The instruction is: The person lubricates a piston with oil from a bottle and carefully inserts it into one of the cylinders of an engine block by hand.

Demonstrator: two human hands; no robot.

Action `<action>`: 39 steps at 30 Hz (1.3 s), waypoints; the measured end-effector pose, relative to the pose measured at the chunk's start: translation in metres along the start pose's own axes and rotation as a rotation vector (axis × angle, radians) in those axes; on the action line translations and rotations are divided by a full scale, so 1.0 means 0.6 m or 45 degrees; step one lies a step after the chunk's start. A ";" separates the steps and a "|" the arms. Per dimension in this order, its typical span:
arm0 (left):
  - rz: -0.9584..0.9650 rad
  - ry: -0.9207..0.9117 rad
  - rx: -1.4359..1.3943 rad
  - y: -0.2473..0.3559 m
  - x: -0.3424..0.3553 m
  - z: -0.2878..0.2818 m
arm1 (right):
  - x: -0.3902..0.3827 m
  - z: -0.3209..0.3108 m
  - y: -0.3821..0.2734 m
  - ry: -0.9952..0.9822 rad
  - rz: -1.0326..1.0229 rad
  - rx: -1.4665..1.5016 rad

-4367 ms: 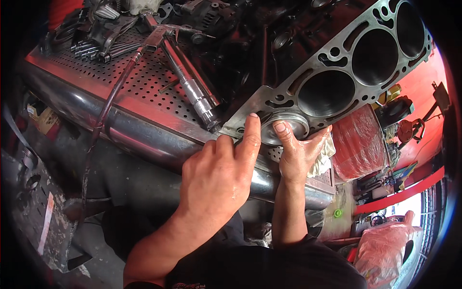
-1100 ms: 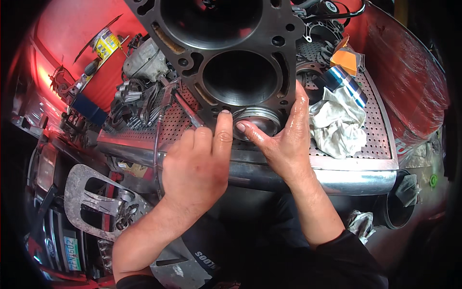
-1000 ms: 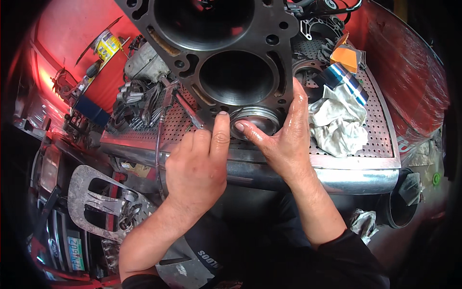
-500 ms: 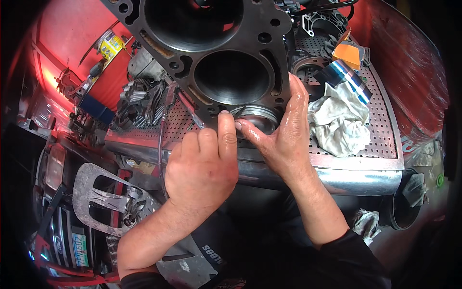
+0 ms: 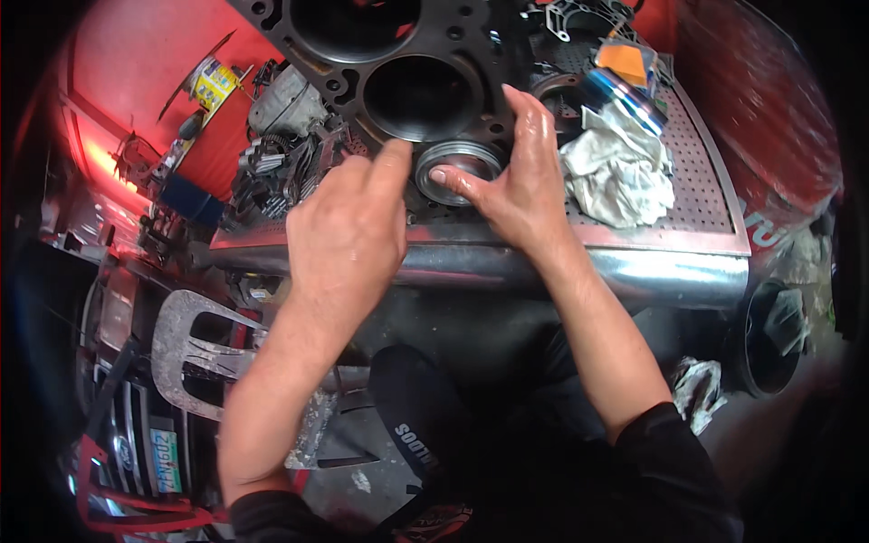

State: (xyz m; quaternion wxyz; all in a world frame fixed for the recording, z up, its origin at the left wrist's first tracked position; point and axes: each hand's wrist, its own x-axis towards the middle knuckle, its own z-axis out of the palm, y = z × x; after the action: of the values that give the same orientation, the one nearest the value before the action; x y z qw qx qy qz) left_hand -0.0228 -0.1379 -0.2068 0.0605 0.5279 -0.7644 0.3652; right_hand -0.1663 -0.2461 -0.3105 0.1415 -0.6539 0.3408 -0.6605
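A round metal piston [image 5: 472, 163] with ring bands near its edge stands at the near end of the dark engine block [image 5: 465, 43]. Across the piston lies the thumb of my right hand [image 5: 523, 176]; the index finger stretches up beside the block, and the other fingers are partly hidden. My left hand [image 5: 348, 217] is just left of the piston, its index finger extended toward the piston's edge and the rest bent. No object shows in that hand; its thumb is out of sight. Two large cylinder bores face up in the block.
A perforated metal bench [image 5: 701, 185] carries the block, a crumpled white rag [image 5: 618, 176], an orange box [image 5: 626, 63] and a metal gasket [image 5: 579, 20]. Engine parts [image 5: 290, 109] pile up at left. A grey plastic chair [image 5: 176, 348] and a black bin [image 5: 769, 353] stand below.
The view has shifted, so block and bench sit higher. The piston's face shows more fully now. My left index finger has moved off the ring area to the piston's left side.
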 end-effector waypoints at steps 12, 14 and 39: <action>-1.176 -0.104 -0.221 -0.132 -0.066 0.258 | 0.004 -0.020 0.008 -0.216 0.125 0.032; -1.007 0.007 -0.514 -0.138 -0.072 0.259 | 0.005 -0.024 -0.006 -0.269 0.119 0.010; -0.721 0.625 -1.386 0.027 -0.013 0.188 | 0.015 -0.045 0.021 -0.546 0.061 -0.189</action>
State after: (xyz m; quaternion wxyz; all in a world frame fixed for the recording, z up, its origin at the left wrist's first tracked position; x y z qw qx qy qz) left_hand -0.0002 -0.1997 -0.3004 0.5849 0.5040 -0.6355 0.0064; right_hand -0.1964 -0.2540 -0.3090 0.1779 -0.7797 0.3659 -0.4760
